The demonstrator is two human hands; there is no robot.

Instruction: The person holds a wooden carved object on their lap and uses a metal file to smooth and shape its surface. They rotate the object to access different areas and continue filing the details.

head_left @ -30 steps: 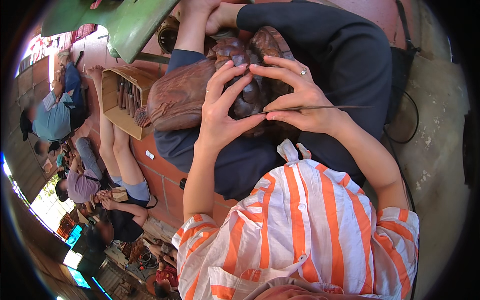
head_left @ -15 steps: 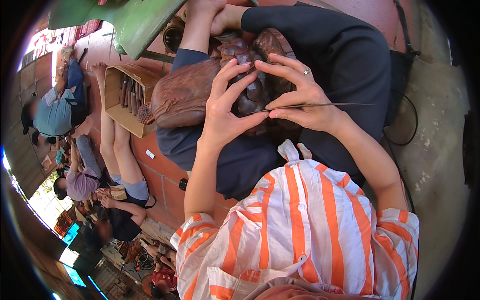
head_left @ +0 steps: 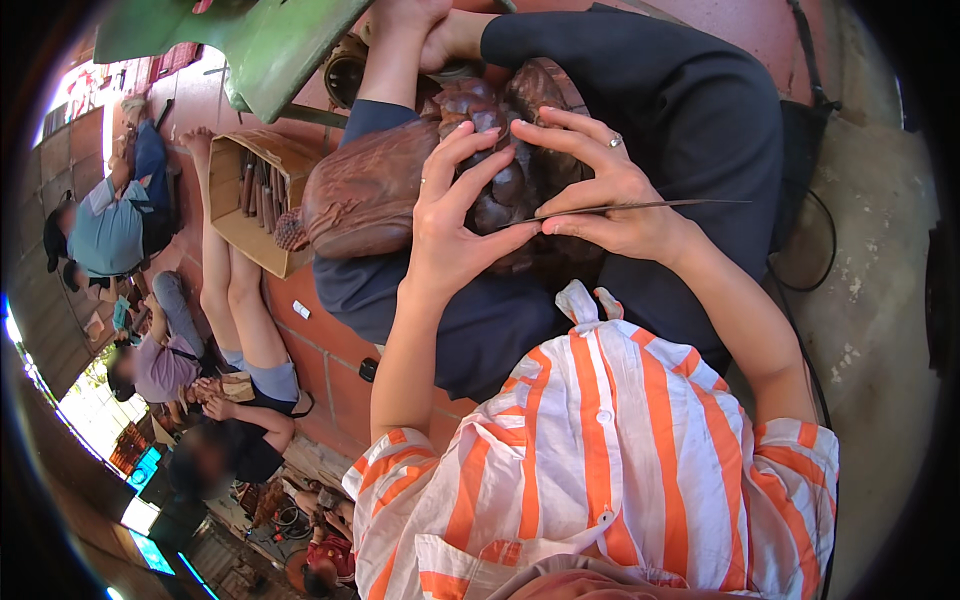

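Note:
A dark reddish-brown wood carving (head_left: pixel 365 185) lies across my lap, with smooth rounded forms and a knobbly end at the left. My right hand (head_left: pixel 610 195) pinches a thin dark file-like tool (head_left: pixel 690 203) between thumb and forefinger, its long pointed end sticking out to the right. The tool's other end lies over the carving, by my left thumb. My left hand (head_left: pixel 455 205) curves over the carving, thumb and fingers spread in an arc and fingertips on the wood. My raised right fingers reach the wood near the left fingertips. The exact contact spot of the tool is hard to make out.
A cardboard box (head_left: pixel 245 245) of wooden-handled tools stands to the left, beside another person's legs (head_left: pixel 255 310). A green plastic chair (head_left: pixel 270 60) is at the top. Several people sit on the tiled floor (head_left: pixel 345 385) farther left. A black cable (head_left: pixel 825 240) runs at the right.
Both hands stay nearly in place over the carving; the right hand and tool have shifted very slightly. At the left, a seated person's head has moved a little.

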